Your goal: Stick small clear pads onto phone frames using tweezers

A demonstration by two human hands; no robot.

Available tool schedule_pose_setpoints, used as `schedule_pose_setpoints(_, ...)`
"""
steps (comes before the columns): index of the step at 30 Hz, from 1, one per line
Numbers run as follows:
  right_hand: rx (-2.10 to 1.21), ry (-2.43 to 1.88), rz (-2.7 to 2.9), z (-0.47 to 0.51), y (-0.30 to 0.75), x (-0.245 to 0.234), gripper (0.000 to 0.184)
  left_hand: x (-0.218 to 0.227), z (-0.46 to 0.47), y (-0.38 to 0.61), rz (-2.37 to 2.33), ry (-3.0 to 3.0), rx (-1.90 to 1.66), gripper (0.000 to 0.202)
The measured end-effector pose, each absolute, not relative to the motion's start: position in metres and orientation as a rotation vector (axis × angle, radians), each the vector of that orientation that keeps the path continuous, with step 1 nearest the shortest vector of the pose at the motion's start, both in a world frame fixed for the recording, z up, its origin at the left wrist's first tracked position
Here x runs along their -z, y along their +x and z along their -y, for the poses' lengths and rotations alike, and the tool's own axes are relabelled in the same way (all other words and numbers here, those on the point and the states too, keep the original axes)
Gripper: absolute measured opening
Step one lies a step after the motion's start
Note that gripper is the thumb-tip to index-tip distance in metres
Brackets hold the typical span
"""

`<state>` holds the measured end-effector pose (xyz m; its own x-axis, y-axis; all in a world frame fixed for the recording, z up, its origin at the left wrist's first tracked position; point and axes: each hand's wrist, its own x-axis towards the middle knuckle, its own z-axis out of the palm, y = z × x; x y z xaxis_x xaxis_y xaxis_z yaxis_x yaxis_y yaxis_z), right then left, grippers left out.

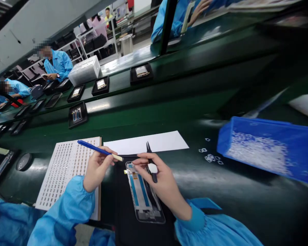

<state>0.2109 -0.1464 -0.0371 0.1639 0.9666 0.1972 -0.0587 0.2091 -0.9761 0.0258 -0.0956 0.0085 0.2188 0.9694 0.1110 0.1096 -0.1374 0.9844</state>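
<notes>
My left hand [99,167] grips a blue pen-like stick [91,146] with a cream end, which points right over the top of a phone frame [141,194]. The frame lies on a black tray [123,218] and has two blue strips down its middle. My right hand [161,181] holds black tweezers [149,147] against the palm, tips pointing away from me. A small white round piece [152,168] shows at that hand; I cannot make out what it is. Its thumb and forefinger are at the frame's top edge; whether they pinch anything small is unclear.
A white sheet of small parts [64,171] lies left, and white paper [146,141] lies ahead. A blue bin [226,136] of small clear pieces stands right, several loose pieces [210,158] beside it. Black trays [78,116] line the bench beyond. Co-workers in blue sit farther off.
</notes>
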Motion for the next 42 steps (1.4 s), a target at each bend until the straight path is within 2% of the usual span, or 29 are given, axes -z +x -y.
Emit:
schedule_pose_setpoints(5, -1.073, -1.014, 1.04, 0.149, 0.206, 0.037, 0.023, -0.003, 0.107, 0.038, -1.092, 1.783, -1.082, 0.012)
schedule_pose_setpoints(10, -1.077, -1.021, 1.0, 0.151, 0.207, 0.037, 0.023, -0.002, 0.11, 0.048, -0.977, 2.038, -1.176, 0.004)
schedule_pose_setpoints(16, -1.019, -1.04, 0.944, 0.151, 0.206, 0.039, 0.023, 0.006, 0.113, 0.053, -0.913, 2.155, -1.169, 0.008)
schedule_pose_setpoints(23, -0.965, -1.062, 0.911, 0.15, 0.204, 0.04, 0.024, 0.005, 0.115, 0.059, -0.99, 2.069, -1.196, 0.004)
schedule_pose_setpoints(29, -0.955, -1.068, 0.898, 0.15, 0.203, 0.039, 0.033, 0.008, 0.116, 0.059, -1.046, 2.037, -1.216, 0.004)
schedule_pose_setpoints(42, -0.977, -1.072, 0.897, 0.15, 0.204, 0.045, 0.025, 0.01, 0.118, 0.059, -1.048, 1.953, -1.204, 0.007)
